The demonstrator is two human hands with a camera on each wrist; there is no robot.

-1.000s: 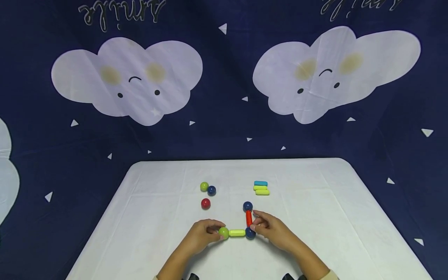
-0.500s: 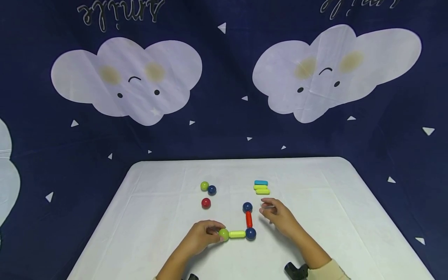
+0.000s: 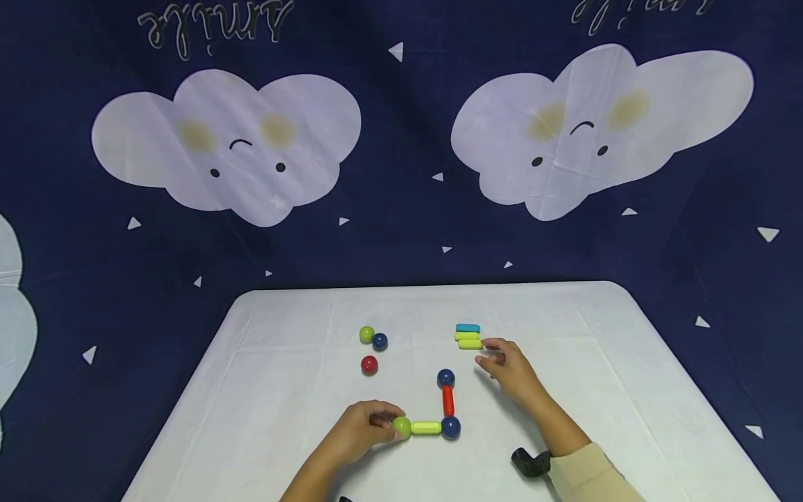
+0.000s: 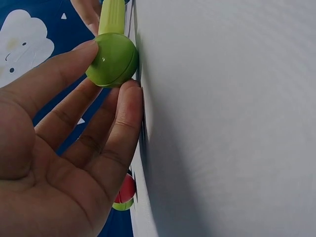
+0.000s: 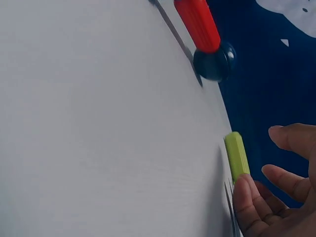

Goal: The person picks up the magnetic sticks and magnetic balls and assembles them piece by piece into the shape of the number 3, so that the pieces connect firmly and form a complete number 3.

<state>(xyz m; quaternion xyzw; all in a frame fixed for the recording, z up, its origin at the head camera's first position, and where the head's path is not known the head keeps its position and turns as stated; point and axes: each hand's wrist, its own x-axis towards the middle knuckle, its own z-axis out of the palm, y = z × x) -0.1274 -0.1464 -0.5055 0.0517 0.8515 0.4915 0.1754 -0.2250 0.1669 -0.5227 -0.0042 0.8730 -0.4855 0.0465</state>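
My left hand (image 3: pixel 360 434) pinches a green ball (image 3: pixel 402 427) between thumb and fingers, also seen close up in the left wrist view. A yellow-green rod (image 3: pixel 426 427) joins that ball to a dark blue ball (image 3: pixel 450 427). From there a red rod (image 3: pixel 448 401) runs back to another dark blue ball (image 3: pixel 445 378), making an L shape on the table. My right hand (image 3: pixel 516 369) is beside the nearest loose yellow-green rod (image 3: pixel 470 344). In the right wrist view its thumb and fingers are spread apart around that rod's end (image 5: pixel 237 154); whether they touch it is unclear.
A second yellow-green rod (image 3: pixel 466 336) and a blue rod (image 3: pixel 468 328) lie just behind. To the left are a loose green ball (image 3: pixel 366 335), a dark blue ball (image 3: pixel 379 341) and a red ball (image 3: pixel 369 364). A patterned cloth (image 3: pixel 401 153) hangs behind the white table (image 3: pixel 282 376).
My right hand has left the corner of the L shape and moved away to the loose rods. The left hand keeps its pinch, and the L shape sits slightly lower in view.
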